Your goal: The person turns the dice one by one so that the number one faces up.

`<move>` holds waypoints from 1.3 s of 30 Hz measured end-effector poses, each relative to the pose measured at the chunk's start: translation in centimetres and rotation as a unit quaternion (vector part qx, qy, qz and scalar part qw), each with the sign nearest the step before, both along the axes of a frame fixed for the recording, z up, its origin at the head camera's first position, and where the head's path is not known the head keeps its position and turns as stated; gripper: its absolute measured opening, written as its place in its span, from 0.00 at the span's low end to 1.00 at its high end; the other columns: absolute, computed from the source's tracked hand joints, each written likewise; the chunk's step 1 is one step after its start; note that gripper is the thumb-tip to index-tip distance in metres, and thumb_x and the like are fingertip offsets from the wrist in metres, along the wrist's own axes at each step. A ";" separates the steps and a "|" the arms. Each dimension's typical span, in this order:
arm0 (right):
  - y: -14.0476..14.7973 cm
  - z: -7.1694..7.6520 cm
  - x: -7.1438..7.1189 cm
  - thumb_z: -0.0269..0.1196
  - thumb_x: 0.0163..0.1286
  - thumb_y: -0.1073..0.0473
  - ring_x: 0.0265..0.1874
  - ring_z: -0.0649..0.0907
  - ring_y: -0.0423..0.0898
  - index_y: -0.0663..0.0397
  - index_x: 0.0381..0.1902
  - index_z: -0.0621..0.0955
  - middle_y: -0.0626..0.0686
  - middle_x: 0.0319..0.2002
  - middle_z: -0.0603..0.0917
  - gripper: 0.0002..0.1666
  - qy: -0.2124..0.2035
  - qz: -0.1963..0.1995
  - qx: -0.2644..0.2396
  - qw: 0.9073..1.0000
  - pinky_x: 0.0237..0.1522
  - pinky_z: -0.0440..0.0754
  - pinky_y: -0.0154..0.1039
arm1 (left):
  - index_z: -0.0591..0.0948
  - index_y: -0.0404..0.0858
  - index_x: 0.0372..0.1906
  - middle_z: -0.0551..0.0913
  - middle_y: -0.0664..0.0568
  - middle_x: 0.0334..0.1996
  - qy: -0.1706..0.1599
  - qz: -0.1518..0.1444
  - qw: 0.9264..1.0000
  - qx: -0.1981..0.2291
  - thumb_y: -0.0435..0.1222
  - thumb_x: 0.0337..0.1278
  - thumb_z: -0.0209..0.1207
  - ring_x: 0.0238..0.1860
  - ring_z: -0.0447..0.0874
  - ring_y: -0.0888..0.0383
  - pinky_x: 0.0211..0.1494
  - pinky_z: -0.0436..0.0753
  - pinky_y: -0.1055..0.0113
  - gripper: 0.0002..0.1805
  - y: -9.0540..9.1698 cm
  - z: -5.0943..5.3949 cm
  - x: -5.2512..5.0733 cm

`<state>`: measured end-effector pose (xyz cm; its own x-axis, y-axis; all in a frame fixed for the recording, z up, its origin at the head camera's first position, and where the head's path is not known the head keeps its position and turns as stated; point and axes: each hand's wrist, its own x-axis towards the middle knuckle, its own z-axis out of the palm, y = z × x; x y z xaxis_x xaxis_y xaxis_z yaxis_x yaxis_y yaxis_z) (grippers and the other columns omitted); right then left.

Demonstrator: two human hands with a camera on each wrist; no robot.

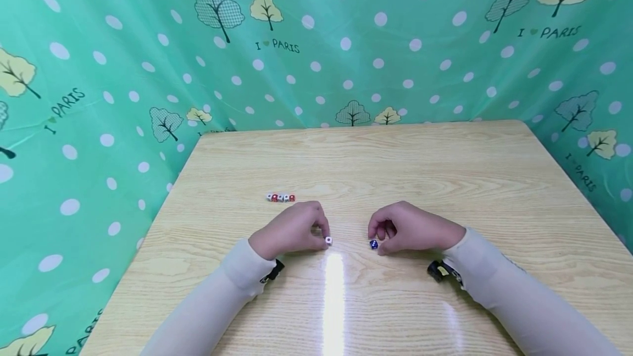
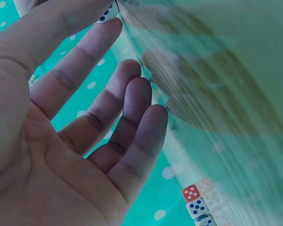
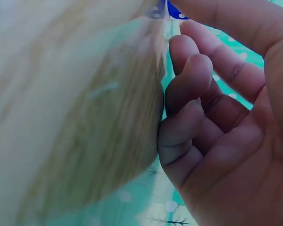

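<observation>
Near the middle of the table, the left hand pinches a white die between thumb and index finger. In the left wrist view that white die shows blue pips at the top, partly covered by the thumb; the other fingers are apart and loosely bent. To its right, the right hand holds a blue die with white pips between thumb and index finger, down at the tabletop. Only a corner of the blue die shows in the right wrist view, where the remaining fingers curl against the table.
Behind the left hand, a row of several red and white dice lies side by side. The light wood table reflects a bright strip of light between the forearms. A green curtain with trees and dots hangs along the back and sides.
</observation>
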<state>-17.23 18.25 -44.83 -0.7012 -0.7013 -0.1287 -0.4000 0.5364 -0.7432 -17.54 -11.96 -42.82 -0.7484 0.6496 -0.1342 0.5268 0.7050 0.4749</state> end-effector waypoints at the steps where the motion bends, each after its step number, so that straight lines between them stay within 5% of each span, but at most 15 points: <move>1: 0.0 0.1 0.1 0.75 0.61 0.63 0.28 0.79 0.40 0.37 0.41 0.87 0.44 0.33 0.84 0.15 0.006 0.007 -0.002 1.000 0.32 0.79 0.33 | 0.88 0.53 0.30 0.81 0.59 0.38 0.000 -0.001 1.000 0.001 0.41 0.51 0.76 0.39 0.79 0.57 0.45 0.77 0.66 0.06 0.0 0.0 0.0; 7: -0.5 0.7 0.7 0.64 0.64 0.72 0.29 0.78 0.39 0.35 0.47 0.90 0.42 0.35 0.83 0.24 0.095 0.060 0.011 0.994 0.34 0.79 0.32 | 0.87 0.54 0.28 0.81 0.59 0.37 0.004 -0.006 1.000 0.009 0.41 0.50 0.77 0.38 0.78 0.58 0.46 0.77 0.67 0.08 0.0 -0.3 -0.1; 14: -1.1 1.3 1.4 0.65 0.62 0.71 0.29 0.78 0.34 0.37 0.40 0.92 0.40 0.35 0.81 0.21 0.168 0.082 0.036 0.982 0.36 0.79 0.29 | 0.87 0.54 0.28 0.81 0.59 0.37 0.005 -0.004 1.000 0.007 0.41 0.50 0.77 0.39 0.78 0.58 0.45 0.77 0.67 0.07 0.0 -0.3 -0.1; 39: -1.2 1.7 1.3 0.71 0.64 0.62 0.29 0.81 0.33 0.40 0.38 0.89 0.36 0.35 0.86 0.09 0.165 0.044 0.028 0.985 0.35 0.82 0.31 | 0.87 0.54 0.27 0.81 0.59 0.37 0.009 -0.008 1.000 0.009 0.41 0.50 0.77 0.38 0.78 0.58 0.45 0.77 0.67 0.07 -0.2 -0.4 -0.3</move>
<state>-15.96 17.09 -43.15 -0.6482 -0.7594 0.0567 -0.6620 0.5251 -0.5348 -17.79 -12.11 -43.22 -0.7404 0.6632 -0.1099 0.5456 0.6883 0.4781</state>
